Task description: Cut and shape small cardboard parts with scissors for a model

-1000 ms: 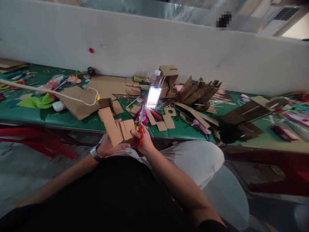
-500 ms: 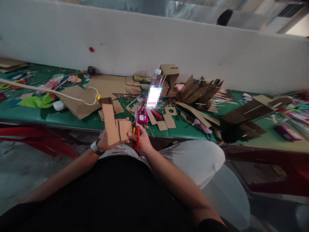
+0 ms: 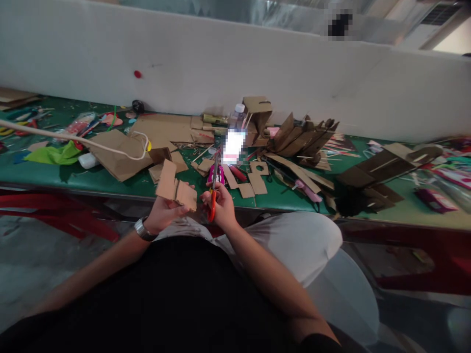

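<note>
My left hand (image 3: 164, 214), with a watch (image 3: 143, 229) on its wrist, grips a creased, L-shaped piece of cardboard (image 3: 167, 184) from below. In my right hand (image 3: 224, 206) is a pair of scissors (image 3: 212, 203) with orange handles, its blades pointing away from me. The scissors are apart from the cardboard, just to its right. Behind the blades a magenta pouch (image 3: 210, 177) lies near the table's front edge, partly covered by them.
On the green table (image 3: 162, 189) lie cardboard sheets (image 3: 114, 157), cut pieces (image 3: 257, 182) and cardboard structures (image 3: 305, 137). A bottle (image 3: 238, 115) stands behind a bright phone screen (image 3: 234, 146). A white cable (image 3: 73, 132) crosses the left side. A white partition (image 3: 221, 63) rises behind.
My left hand has tilted the cardboard and lowered its right end. My right hand has let go of the cardboard's edge and drawn slightly right with the scissors.
</note>
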### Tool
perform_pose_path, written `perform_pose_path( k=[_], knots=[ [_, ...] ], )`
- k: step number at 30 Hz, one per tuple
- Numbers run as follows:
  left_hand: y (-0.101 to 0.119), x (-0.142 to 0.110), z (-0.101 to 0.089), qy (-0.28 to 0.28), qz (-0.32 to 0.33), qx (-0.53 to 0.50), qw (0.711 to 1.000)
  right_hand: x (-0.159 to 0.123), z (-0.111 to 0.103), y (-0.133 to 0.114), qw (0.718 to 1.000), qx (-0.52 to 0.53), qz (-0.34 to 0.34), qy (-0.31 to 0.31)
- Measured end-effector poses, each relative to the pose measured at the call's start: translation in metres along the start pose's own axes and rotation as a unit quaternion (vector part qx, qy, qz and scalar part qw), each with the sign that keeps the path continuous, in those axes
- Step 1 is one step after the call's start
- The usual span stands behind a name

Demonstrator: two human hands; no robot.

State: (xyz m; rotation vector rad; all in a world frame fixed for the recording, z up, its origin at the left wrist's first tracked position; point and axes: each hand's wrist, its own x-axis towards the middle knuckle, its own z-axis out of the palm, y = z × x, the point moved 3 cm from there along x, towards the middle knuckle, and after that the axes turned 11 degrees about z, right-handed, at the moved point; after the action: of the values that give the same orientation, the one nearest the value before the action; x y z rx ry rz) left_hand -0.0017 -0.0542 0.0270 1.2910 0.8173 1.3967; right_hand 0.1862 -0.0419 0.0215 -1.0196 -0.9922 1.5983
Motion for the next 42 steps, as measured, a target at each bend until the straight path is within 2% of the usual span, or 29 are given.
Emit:
perform_pose_path(
  k=[4, 7, 12, 19, 23, 28, 32, 36, 38, 42],
  knots=[
    [-0.004, 0.000, 0.001, 0.013, -0.021, 0.015, 1.000, -0.003, 0.001, -0.009, 0.997, -0.044, -0.060, -0.011],
    [-0.004, 0.000, 0.000, 0.028, -0.022, 0.026, 0.999, -0.005, 0.005, -0.008, 0.994, -0.066, -0.076, -0.036],
    [-0.005, 0.000, -0.003, 0.037, -0.036, 0.020, 0.998, -0.006, 0.009, -0.003, 0.993, -0.064, -0.062, -0.077],
    [-0.004, -0.003, -0.002, 0.029, -0.035, 0.030, 0.999, -0.004, 0.011, 0.003, 0.994, -0.065, -0.040, -0.082],
    [0.002, -0.001, 0.001, 0.031, -0.011, 0.051, 0.998, -0.003, 0.009, 0.010, 0.996, -0.057, -0.015, -0.071],
    [0.009, 0.002, 0.001, 0.019, 0.032, 0.127, 0.991, -0.008, 0.009, 0.008, 0.995, -0.038, 0.031, -0.090],
    [0.013, 0.002, -0.006, 0.005, 0.082, 0.252, 0.964, -0.009, 0.006, 0.002, 0.994, -0.065, 0.012, -0.082],
    [0.014, 0.002, -0.014, -0.019, 0.145, 0.387, 0.910, -0.006, 0.003, 0.000, 0.995, -0.085, -0.008, -0.055],
    [0.014, 0.001, -0.016, -0.031, 0.167, 0.421, 0.891, -0.005, 0.002, 0.000, 0.996, -0.076, -0.010, -0.039],
    [0.012, -0.003, -0.015, -0.054, 0.186, 0.447, 0.873, -0.002, 0.005, 0.003, 0.999, -0.028, -0.003, -0.043]
  ],
)
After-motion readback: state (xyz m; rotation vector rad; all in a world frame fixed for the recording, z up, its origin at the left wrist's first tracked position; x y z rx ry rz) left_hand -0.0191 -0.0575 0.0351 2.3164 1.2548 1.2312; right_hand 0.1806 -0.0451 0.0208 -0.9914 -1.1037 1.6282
